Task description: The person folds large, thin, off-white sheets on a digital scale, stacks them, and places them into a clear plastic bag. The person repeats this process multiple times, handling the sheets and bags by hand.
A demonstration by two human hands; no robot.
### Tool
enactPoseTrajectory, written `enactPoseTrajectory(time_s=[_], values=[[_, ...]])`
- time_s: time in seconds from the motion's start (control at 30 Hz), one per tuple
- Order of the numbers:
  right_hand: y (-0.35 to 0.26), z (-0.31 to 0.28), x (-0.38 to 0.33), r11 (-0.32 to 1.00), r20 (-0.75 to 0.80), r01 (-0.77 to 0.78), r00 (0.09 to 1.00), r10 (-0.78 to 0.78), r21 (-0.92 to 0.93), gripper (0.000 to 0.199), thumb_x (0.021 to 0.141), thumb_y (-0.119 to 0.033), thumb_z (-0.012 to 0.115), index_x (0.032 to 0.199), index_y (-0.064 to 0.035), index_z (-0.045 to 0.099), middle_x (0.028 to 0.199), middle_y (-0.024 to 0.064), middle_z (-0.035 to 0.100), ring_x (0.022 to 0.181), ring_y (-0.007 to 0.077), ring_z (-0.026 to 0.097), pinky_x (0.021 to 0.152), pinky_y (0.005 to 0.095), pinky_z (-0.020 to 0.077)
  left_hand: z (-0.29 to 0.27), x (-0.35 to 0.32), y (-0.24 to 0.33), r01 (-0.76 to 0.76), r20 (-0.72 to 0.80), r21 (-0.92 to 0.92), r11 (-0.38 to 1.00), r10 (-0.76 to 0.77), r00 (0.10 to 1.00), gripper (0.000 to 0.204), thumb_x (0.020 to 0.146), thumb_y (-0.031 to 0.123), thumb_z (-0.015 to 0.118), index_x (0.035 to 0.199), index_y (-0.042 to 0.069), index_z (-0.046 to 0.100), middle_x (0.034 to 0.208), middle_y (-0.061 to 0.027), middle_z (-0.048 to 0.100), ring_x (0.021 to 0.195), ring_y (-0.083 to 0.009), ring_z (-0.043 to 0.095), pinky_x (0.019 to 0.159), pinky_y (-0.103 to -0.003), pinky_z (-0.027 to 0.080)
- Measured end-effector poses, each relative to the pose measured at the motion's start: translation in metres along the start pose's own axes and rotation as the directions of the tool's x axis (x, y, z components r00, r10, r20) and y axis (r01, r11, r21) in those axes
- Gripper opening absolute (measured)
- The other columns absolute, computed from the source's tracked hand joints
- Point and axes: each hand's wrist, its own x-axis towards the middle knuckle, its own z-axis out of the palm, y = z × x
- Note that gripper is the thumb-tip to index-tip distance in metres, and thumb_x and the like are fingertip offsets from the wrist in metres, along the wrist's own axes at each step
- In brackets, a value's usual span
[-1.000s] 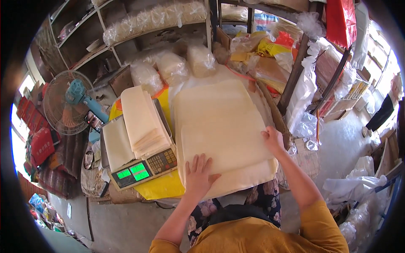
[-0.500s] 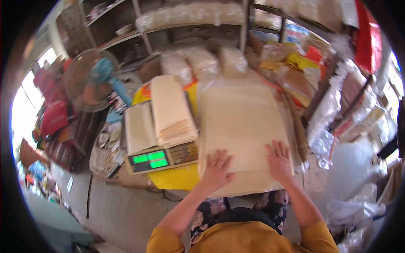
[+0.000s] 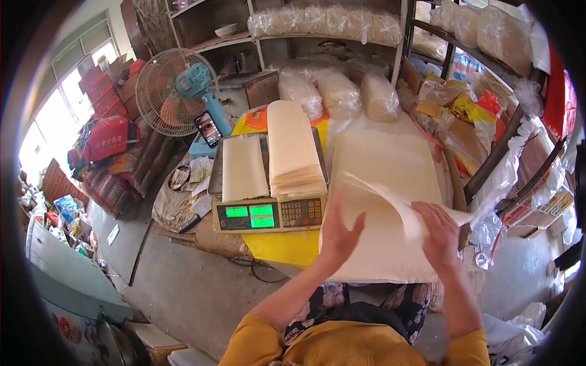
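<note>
A stack of thin, cream-coloured sheets [image 3: 378, 256] lies in front of me. My right hand [image 3: 438, 238] pinches the lifted top sheet [image 3: 400, 204] near its right side, and that sheet curls upward at its far edge. Over the left side of the stack is my left hand [image 3: 342, 235], thumb spread from the fingers, its fingertips somewhat blurred and nothing seen in its grasp. To the left stands a digital scale [image 3: 235, 224] with a green lit display. Its pan holds folded cream sheets [image 3: 296, 152] in a thick pile and one flatter folded piece [image 3: 244, 168].
Bagged bundles [image 3: 339, 94] sit behind the stack, and more fill the shelf. A blue fan [image 3: 194, 82] and a phone [image 3: 209, 129] stand at the far left. A knife [image 3: 194, 218] lies beside the scale. Plastic bags [image 3: 482, 213] hang at the right.
Both hands lay flat on the stack before. Now the right hand has raised part of the top sheet, and the left has lifted and turned. The whole view has shifted leftward.
</note>
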Motion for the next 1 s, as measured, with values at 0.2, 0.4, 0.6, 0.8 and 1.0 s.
enactPoseTrajectory(time_s=[0.2,0.4,0.6,0.8,1.0], values=[[0.022,-0.015,-0.062,0.996,0.283,0.042,0.957,-0.064,0.083,0.035,0.073,-0.023,0.064,0.102,-0.0046,0.062,0.108,0.0109,0.061,0.108,0.0306,0.055,0.094,0.0420,0.0391,-0.010,-0.043,-0.056,-0.042,0.070,-0.118,0.992,0.051,0.996,0.079,0.069,0.005,0.070,0.138,0.004,0.032,0.146,-0.0189,0.021,0.135,-0.0316,0.023,0.110,-0.042,0.017],[0.052,0.015,-0.098,0.400,0.401,-0.909,0.410,0.819,0.113,0.026,0.079,-0.016,0.068,0.102,-0.0024,0.063,0.099,0.0088,0.065,0.093,0.0155,0.059,0.081,0.0302,0.0470,-0.039,-0.061,-0.087,-0.024,0.608,-0.045,0.999,0.046,0.793,0.031,0.073,0.009,0.066,0.103,0.005,0.060,0.112,-0.0122,0.062,0.122,-0.0235,0.045,0.103,-0.043,0.032],[0.110,0.053,-0.086,0.602,0.283,-0.787,0.551,0.785,-0.138,0.040,0.077,-0.032,0.067,0.099,0.0008,0.061,0.082,0.0156,0.065,0.078,0.0293,0.062,0.068,0.0361,0.0469,-0.001,-0.028,-0.041,0.008,0.304,0.483,0.875,-0.177,0.936,0.059,0.073,0.019,0.072,0.124,0.001,0.047,0.122,-0.0197,0.049,0.116,-0.0334,0.044,0.096,-0.047,0.036],[0.090,0.050,-0.071,0.783,0.124,-0.576,0.781,0.612,-0.235,0.082,0.070,-0.036,0.072,0.137,-0.0096,0.033,0.130,0.0200,0.046,0.118,0.0372,0.045,0.095,0.0409,0.0387,0.012,-0.034,-0.052,-0.476,0.613,0.470,0.743,0.113,0.782,0.066,0.071,0.042,0.069,0.123,0.006,0.049,0.131,-0.0156,0.042,0.120,-0.0372,0.041,0.101,-0.050,0.031],[0.085,0.017,-0.055,0.954,0.669,-0.146,0.686,0.287,-0.260,0.087,0.070,-0.043,0.072,0.139,-0.0105,0.031,0.146,0.0173,0.024,0.137,0.0332,0.017,0.110,0.0460,0.0206,-0.005,0.000,-0.076,-0.461,0.737,0.381,0.801,0.038,0.675,0.044,0.066,0.025,0.075,0.103,0.011,0.057,0.102,-0.0099,0.060,0.100,-0.0266,0.056,0.102,-0.047,0.032]])
